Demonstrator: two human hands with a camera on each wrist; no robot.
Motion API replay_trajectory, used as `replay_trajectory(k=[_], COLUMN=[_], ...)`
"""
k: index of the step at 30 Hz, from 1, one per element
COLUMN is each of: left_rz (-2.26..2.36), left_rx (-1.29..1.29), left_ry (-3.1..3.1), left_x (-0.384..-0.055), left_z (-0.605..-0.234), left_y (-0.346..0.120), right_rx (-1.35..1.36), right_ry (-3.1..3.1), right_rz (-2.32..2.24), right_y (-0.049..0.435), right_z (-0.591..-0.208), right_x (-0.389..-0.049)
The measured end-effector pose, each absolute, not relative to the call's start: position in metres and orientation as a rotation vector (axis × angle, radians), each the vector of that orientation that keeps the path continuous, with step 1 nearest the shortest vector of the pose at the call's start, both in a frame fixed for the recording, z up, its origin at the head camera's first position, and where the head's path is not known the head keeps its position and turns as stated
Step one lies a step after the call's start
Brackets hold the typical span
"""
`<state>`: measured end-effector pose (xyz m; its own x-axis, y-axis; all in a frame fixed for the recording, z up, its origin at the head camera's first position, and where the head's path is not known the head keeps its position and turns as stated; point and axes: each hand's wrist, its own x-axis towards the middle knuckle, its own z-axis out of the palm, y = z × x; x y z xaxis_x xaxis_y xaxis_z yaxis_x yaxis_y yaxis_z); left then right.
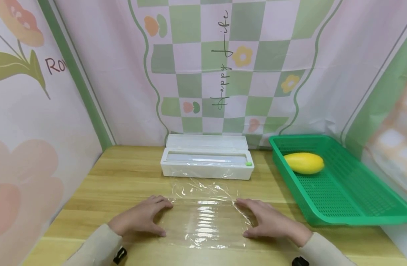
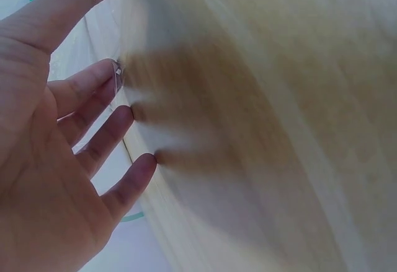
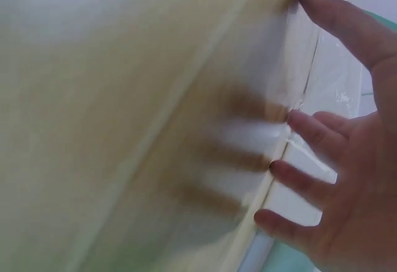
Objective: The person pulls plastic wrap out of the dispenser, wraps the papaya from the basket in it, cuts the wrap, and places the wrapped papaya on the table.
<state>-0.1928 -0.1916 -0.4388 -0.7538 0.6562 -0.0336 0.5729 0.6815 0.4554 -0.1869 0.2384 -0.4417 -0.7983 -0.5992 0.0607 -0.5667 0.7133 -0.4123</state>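
A sheet of clear plastic wrap (image 1: pixel 203 223) lies over the wooden table, drawn out from the front of a white wrap dispenser box (image 1: pixel 206 171) whose lid stands up. My left hand (image 1: pixel 141 217) is at the sheet's left edge, fingers spread and fingertips down on the tabletop. Mirroring it, my right hand (image 1: pixel 271 218) touches the right edge with thumb and fingers apart. In the left wrist view a crinkled bit of film (image 2: pixel 119 74) shows at one fingertip. The right wrist view has the fingertips (image 3: pixel 296 120) on the surface, with film beside them.
A green plastic basket (image 1: pixel 293 184) stands on the right side of the table, with a yellow oval fruit (image 1: pixel 304 163) in it. A small bright green piece (image 1: pixel 248 163) sits on the box's front edge. Printed cloth (image 1: pixel 213 59) hangs behind the table.
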Motion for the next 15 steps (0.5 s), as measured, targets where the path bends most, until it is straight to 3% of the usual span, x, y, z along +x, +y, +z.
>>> replay_trajectory(k=[15], left_rz=[0.574], left_rx=[1.022], left_ry=[2.735], left_x=[-0.1938], left_z=[-0.4421], left_y=[-0.1942], right_rx=[-0.809], right_ry=[2.872], right_rz=[-0.538], right_y=[0.2424], right_z=[-0.4354], right_x=[-0.1851])
